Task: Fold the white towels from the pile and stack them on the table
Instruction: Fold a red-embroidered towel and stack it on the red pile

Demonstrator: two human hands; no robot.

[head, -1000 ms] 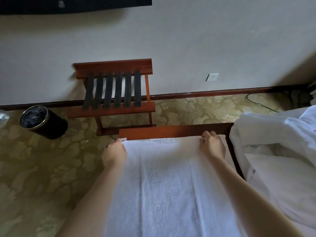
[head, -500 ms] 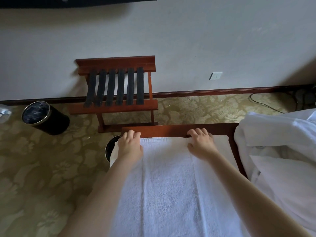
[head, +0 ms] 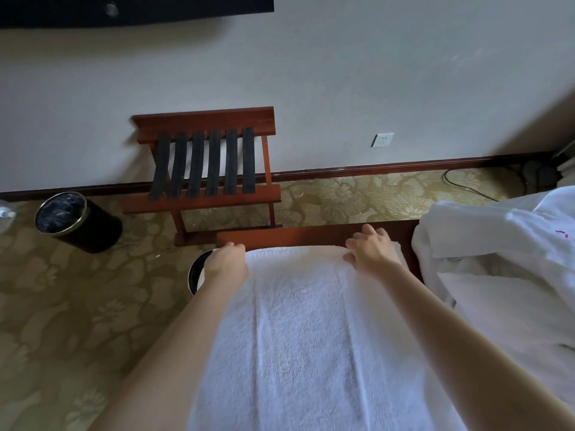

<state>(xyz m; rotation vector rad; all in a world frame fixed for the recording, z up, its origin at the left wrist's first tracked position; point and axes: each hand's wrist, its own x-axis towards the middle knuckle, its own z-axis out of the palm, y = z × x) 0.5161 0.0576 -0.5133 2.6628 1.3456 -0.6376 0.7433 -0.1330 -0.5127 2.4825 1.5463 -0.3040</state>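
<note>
Lettering in the head view, is there any?

Only a small pink mark on the pile (head: 513, 259) of white linen just right of the table (head: 311, 236), and it is too small to read. The wall socket (head: 382, 140) beyond the table shows nothing legible.

And the towel?

The white towel (head: 305, 337) lies flat along the table, its far end just short of the table's far edge.

Hands?

Both arms stretch forward over it. The left hand (head: 227, 262) is at the table's left side, fingers curled down round the towel's far left corner. The right hand (head: 371, 250) rests palm down on the far right end, fingers spread and fairly straight, tips on the bare wood.

Beyond the table?

A luggage rack (head: 211, 163) stands against the wall and a black bin (head: 74, 219) well to the left. A second bin (head: 196, 272) shows just left of the table.
</note>
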